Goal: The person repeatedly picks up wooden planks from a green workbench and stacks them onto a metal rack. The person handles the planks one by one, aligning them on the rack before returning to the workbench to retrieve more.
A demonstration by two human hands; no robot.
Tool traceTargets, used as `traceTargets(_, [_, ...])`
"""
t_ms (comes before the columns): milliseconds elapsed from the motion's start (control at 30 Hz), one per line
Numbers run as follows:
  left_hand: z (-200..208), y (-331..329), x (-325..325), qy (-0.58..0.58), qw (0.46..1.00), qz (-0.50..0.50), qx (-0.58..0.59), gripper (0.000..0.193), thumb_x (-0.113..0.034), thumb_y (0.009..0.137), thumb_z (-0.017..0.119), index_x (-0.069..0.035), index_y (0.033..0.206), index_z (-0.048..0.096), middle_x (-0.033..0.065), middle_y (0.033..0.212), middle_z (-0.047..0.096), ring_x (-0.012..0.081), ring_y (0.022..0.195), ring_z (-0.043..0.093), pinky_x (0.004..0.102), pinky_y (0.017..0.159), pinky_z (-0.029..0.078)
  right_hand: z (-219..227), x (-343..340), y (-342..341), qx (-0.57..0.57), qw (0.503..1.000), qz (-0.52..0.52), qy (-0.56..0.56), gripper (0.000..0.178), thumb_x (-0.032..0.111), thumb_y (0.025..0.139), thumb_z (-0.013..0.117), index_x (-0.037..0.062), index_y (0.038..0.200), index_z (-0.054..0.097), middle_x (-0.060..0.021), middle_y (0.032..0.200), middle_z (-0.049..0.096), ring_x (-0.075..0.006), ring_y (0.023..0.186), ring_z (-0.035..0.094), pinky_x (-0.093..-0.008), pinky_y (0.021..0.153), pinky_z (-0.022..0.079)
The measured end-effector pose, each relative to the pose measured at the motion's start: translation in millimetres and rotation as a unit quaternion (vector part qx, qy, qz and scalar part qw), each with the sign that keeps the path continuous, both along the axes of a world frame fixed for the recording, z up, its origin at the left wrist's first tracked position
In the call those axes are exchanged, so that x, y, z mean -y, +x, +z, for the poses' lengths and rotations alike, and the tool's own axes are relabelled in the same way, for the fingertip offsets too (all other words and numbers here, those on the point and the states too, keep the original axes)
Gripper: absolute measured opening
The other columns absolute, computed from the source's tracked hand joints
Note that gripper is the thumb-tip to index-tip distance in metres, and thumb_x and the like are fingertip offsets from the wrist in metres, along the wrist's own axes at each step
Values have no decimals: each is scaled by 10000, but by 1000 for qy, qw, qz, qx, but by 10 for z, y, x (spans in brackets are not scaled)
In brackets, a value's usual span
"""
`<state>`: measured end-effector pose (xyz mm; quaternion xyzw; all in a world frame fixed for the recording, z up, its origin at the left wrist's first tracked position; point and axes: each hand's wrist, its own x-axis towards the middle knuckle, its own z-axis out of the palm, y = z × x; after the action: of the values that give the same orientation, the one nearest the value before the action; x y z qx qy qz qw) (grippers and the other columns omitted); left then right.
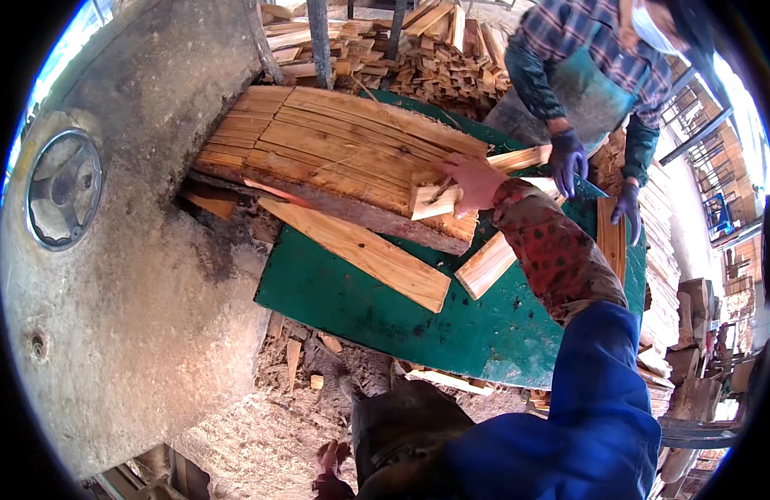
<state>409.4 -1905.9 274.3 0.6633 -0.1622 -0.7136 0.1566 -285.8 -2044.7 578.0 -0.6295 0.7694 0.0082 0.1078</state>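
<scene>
R hand (475,180), fingers bent snug over it, has hold of a short, pale, chunky wood block (431,201) at abt 1 o'clock from mid view, by the 4 o'clock end of a long, brown, sliced wood slab (343,142). Block's prob light, stiff & tough, maybe w/ splinters, so best grab its flat sides. L hand (333,456) hangs nr 6-7 o'clock, can't tell how open or if it's got anything.

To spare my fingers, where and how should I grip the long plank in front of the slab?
Grip the plank by its right end, probably from the near side: that end lies clear of the slab; the left sits close.
</scene>
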Motion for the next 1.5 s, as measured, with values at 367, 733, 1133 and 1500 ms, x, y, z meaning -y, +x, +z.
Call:
traceTargets(367, [-362, 179, -328, -10, 999, 5, 48, 182, -162, 866, 668, -11, 900, 571, 181, 746, 657, 300, 698, 682, 412, 581, 593, -122, -763, 512, -114, 975, 88, -168, 401, 155, 631, 739, 86, 969, 534, -92, 990, 498, -286, 988, 529, -392, 816, 467])
traceTargets(733, [1884, -1817, 827, -331, 920, -193, -80, 218, -137, 936, 584, 46, 1055, 576, 125, 904, 654, 184, 766, 626, 313, 715, 534, 692, -563, 2239, -16, 943, 235, -236, 273, 243, 707, 647, 80, 878, 509, -61, 855, 458, -231, 756, 538, -327, 620, 466])
traceTargets(1133, [1971, -1952, 1341, -183, 840, -115, -497, 658, -97, 760, 779, -111, 1315, 426, 56, 1263, 515, 209, 1195, 492, 421, 1048, 382, 342, 432, 2932, 380, 911, 162, 6, 616, 467, 674, 769, -51, 965, 606, -215, 850, 643, -363, 863, 644, -429, 710, 506])
traceTargets(1500, [1809, -2166, 1488, -188, 933, -182, -246, 479, 14, 736, 728, -13, 1180, 548, 60, 1092, 604, 172, 989, 584, 317, 877, 482, -451, 27, 2886, 383, 876, -78, -281, 409, 344, 744, 761, -4, 932, 656, -145, 839, 655, -278, 712, 644, -362, 662, 525])
